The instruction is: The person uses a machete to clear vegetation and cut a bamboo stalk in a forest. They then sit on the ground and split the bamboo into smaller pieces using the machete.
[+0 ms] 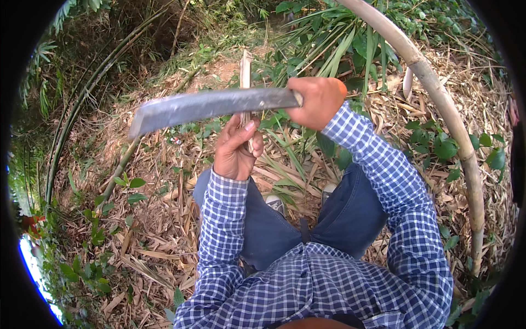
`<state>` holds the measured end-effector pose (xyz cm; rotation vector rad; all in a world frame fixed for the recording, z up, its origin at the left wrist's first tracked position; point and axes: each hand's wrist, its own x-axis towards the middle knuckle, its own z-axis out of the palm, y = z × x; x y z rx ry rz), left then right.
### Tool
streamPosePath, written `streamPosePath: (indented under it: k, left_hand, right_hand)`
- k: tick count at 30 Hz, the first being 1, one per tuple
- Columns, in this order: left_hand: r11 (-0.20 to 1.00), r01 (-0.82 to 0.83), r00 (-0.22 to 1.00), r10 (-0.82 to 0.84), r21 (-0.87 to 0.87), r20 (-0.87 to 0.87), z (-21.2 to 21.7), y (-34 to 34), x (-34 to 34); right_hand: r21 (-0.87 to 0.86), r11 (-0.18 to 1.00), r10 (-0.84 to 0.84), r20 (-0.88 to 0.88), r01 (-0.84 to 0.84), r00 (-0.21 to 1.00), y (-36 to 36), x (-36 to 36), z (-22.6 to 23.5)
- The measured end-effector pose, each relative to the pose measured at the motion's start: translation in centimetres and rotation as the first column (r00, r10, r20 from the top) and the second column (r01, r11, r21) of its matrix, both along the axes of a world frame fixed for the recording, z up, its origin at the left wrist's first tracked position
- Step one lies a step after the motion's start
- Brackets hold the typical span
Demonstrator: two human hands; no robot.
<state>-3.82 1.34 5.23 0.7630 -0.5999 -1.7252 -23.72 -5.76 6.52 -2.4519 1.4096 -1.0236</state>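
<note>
Head view, looking straight down: the right hand (315, 101) is clenched tight around the handle of a long, flat, grey steel chopping blade (211, 107), which lies nearly level across the upper middle of the picture and reaches out to the person's left, ending in a blunt squared tip. The left hand (236, 148) is wrapped closed on a thin, pale, upright split bamboo strip (245, 71), thumb pressed along it; the strip's top end stands above the blade while its lower part sits in the fist. The blade crosses the strip just above the left thumb, and whether its edge bites the strip or only passes in front cannot be told. Both forearms wear blue-and-white checked sleeves (222, 219), and dark blue trousers (350, 214) with a grey shoe tip (275, 203) show beneath. Ground litter of dry tan bamboo leaves (159, 241) spreads all round. A thick, pale, curved bamboo culm (444, 109) arcs along the person's right, well apart from the right elbow; thinner green stems (82, 104) bow past on the left, beyond the blade's tip. Leafy green plants (329, 49) stand ahead, near the strip's top.
</note>
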Motion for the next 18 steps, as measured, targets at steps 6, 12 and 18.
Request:
streamPosePath:
  k: [6,12,18]
  left_hand:
    - [1.0,-0.009,0.998,0.01,-0.022,0.058,0.2,0.6,-0.9]
    - [0.983,0.154,0.985,-0.162,-0.104,-0.067,0.4,0.7,-0.6]
    - [0.992,0.1,0.922,-0.12,-0.072,-0.367,-1.3,-0.6,0.9]
  right_hand:
    - [-0.065,0.99,0.125,0.012,-0.124,0.992,-1.6,0.1,-3.0]
    - [0.417,0.754,-0.485,-0.165,0.507,0.859,-9.5,-6.6,-4.3]
    - [0.251,0.959,-0.164,0.12,0.129,0.979,-3.3,-3.2,-1.0]
